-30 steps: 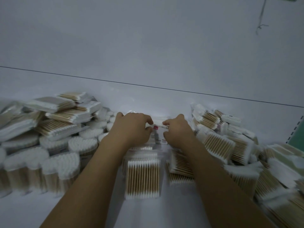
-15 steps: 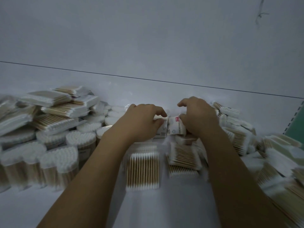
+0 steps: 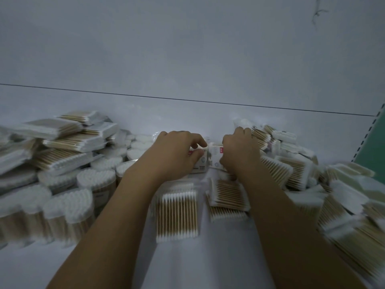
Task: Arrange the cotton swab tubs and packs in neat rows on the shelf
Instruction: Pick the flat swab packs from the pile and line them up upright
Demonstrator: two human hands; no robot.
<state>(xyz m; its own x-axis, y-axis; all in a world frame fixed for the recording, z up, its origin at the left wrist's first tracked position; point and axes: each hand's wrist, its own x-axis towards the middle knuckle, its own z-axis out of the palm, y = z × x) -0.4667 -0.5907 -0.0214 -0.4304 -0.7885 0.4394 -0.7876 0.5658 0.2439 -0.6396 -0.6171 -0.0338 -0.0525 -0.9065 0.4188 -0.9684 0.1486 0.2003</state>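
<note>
The white shelf (image 3: 187, 265) runs the full width of the view, with a pale back panel (image 3: 187, 49) rising behind it and a green slotted upright (image 3: 369, 149) at the far right edge. On the right lies the biggest mass: a loose heap of packs (image 3: 343, 207), clear flat sleeves of wooden-stemmed swabs with white tips, tilted every way and partly blurred. On the left a leaning stack of packs (image 3: 66, 140) of the same kind sits on and behind the tubs (image 3: 68, 207), which stand upright in rough rows, clear-walled with tan stems below and domed white cotton tops. In the open middle strip a flat pack (image 3: 177, 215) lies alone, stems pointing front to back; just right of it a pair of packs (image 3: 227, 197) overlap, the upper one askew. Behind these, near the back of the shelf, the left hand (image 3: 175, 153) curls its fingers and thumb round a printed pack (image 3: 200, 163) with a red mark, and the right hand (image 3: 239, 151) grips a second printed pack (image 3: 216, 154), the two packs touching side by side.
</note>
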